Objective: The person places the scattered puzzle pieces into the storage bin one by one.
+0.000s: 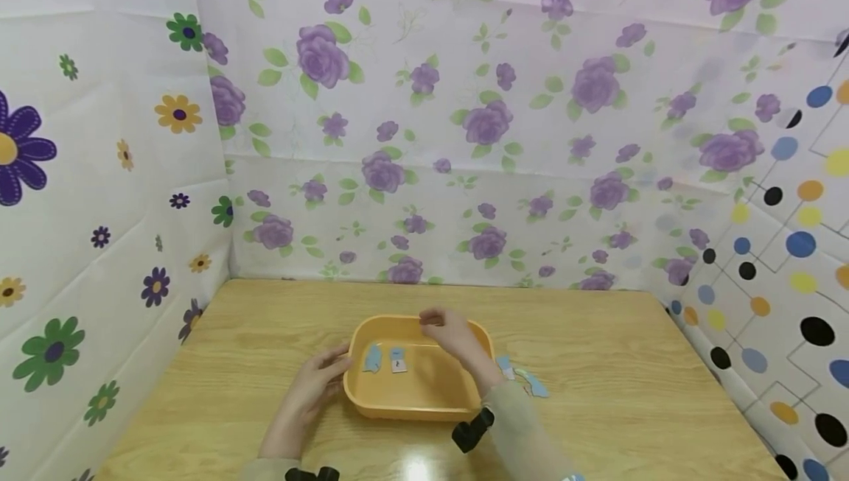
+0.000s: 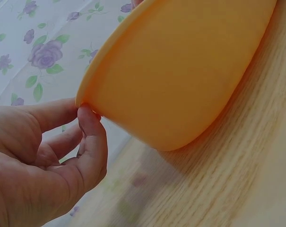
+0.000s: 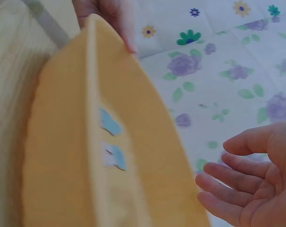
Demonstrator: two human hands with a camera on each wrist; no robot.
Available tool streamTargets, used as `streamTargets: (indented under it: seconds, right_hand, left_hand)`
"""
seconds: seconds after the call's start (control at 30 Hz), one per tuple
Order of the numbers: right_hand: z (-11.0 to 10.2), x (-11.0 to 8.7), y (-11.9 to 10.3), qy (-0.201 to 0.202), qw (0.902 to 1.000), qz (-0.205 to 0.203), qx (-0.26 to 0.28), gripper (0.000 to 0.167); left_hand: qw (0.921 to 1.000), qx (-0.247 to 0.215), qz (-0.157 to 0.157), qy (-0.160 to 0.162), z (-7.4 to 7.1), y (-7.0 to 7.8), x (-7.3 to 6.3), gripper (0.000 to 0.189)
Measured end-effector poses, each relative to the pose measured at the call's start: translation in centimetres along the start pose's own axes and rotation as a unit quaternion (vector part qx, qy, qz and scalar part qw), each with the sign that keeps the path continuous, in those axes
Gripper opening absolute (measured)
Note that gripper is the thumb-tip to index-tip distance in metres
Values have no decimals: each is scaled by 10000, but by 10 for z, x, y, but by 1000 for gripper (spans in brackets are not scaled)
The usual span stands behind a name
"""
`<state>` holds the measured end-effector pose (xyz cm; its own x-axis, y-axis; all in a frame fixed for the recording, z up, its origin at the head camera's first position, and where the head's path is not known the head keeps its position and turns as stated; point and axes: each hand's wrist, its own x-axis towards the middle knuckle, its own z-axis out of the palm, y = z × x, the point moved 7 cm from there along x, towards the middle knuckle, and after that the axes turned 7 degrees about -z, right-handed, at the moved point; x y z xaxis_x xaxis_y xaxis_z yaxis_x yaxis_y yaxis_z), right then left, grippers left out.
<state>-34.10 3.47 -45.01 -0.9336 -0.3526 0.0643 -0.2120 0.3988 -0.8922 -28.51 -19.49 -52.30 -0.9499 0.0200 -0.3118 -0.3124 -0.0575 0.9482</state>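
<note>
A yellow-orange plastic tub (image 1: 418, 415) stands on the wooden table, upright with low walls and rounded corners. My left hand (image 1: 320, 378) is at its left end; in the left wrist view the thumb and a finger (image 2: 91, 124) pinch the rim. Over the far rim, toward the right, is my right hand (image 1: 452, 332), its fingers spread and loosely bent with nothing in them, as the right wrist view shows. Inside the tub lie a light blue flat piece (image 1: 373, 358) and a blue and white flat piece (image 1: 397, 360) with a small dark mark.
Just right of the tub, partly behind my right forearm, several light blue flat pieces (image 1: 534, 385) lie on the table (image 1: 610, 363). Flowered sheets (image 1: 424, 127) hang behind and to the left, and a dotted sheet (image 1: 763, 282) hangs on the right.
</note>
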Motion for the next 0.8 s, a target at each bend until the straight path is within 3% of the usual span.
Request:
streamTargets:
  seconds: [0.33, 0.5, 0.8]
  right_hand:
    - [-48, -9, -9, 692, 9936, -739, -507, 29]
    - [-74, -18, 0, 846, 9922, -609, -685, 32]
    - [-118, -39, 37, 1150, 9865, -323, -1118, 34]
  left_hand:
    - [9999, 15, -57, 159, -1, -2, -1, 49]
    - [9999, -20, -47, 158, -1, -2, -1, 50]
    - [9999, -43, -36, 131, -1, -2, 1, 51]
